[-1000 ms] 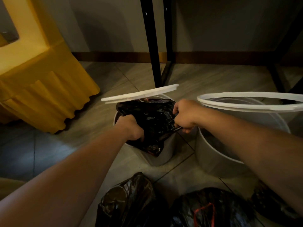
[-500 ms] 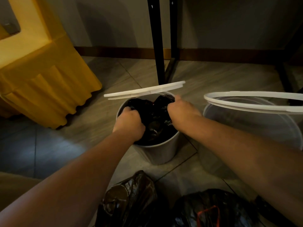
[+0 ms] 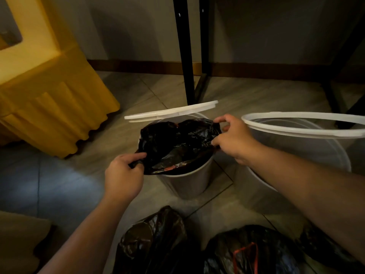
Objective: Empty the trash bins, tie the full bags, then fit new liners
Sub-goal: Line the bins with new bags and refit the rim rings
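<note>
At mid-frame we are pinching the thin black liner (image 3: pixel 177 143) over the small grey bin (image 3: pixel 187 182), left hand (image 3: pixel 123 175) and right hand (image 3: pixel 235 139) both closed on its hem; being limp, light and slippery, it is asking for rim-edge grips.

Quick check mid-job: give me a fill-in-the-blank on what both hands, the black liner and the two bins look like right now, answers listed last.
1. Both hands pinch the crinkled black plastic liner, the left hand at its near edge and the right hand at its ____ edge.
2. The liner sits in the small white round bin, whose white ring lid is tipped ____.
3. The larger translucent bin stands to the ____ of the small one.
4. Tied black bags lie on the tiled ____.

Missing words: far; up; right; floor
</note>
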Tool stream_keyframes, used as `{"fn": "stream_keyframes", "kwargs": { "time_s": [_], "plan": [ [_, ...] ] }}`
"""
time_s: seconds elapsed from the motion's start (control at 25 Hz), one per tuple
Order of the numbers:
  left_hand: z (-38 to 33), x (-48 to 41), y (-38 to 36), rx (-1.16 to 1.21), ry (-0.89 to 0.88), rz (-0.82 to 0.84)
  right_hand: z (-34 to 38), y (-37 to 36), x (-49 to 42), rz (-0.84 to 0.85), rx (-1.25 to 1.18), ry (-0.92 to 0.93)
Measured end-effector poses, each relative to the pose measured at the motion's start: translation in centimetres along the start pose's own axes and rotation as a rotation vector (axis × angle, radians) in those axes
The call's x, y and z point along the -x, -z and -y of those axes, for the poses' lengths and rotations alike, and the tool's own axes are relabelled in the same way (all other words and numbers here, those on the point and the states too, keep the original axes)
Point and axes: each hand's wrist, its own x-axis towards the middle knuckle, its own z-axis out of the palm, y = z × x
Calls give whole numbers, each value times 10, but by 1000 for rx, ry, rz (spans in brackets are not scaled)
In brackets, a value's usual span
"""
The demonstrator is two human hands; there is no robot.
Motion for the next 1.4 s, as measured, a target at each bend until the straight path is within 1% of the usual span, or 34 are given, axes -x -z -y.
{"fn": "stream_keyframes", "kwargs": {
  "time_s": [0.08,0.12,0.2,0.24,0.32,0.44,0.56,0.6,0.68,0.76,0.8,0.88,0.96,1.04,1.12,1.24,1.28,1.4],
  "plan": [
    [9,8,-3,-160,-61,-20,-7,3,10,-62,178,105],
    [13,12,-4,-186,-78,2,-10,4,15,-78,295,179],
    [17,20,-9,-114,-81,79,-18,9,24,-53,487,310],
    [18,23,-11,-52,-86,115,-20,10,27,-30,544,353],
    [21,28,-13,16,-94,163,-23,10,29,17,657,403],
    [26,27,-15,60,-66,191,-23,7,27,99,853,421],
    [25,24,-18,77,-67,205,-23,5,24,121,1013,490],
    [24,23,-19,68,-70,204,-22,6,24,123,1036,480],
    [25,17,-20,21,-49,160,-16,7,23,135,1009,394],
    [28,8,-18,41,35,123,-10,6,21,138,908,317],
    [31,3,-16,123,107,114,-8,5,20,122,844,290],
    [32,-6,-14,386,284,88,-4,3,17,73,755,252],
    [31,-16,-13,578,442,39,-1,0,14,30,760,247],
    [27,-25,-13,709,533,26,3,-2,10,25,779,222],
    [20,-33,-15,754,546,39,8,-4,3,19,716,156],
    [12,-45,-19,675,464,84,12,-8,-8,11,575,16],
    [11,-47,-22,595,435,93,13,-10,-10,13,574,-11],
    [15,-48,-25,243,338,119,20,-8,-13,59,691,-21]
  ]
}}
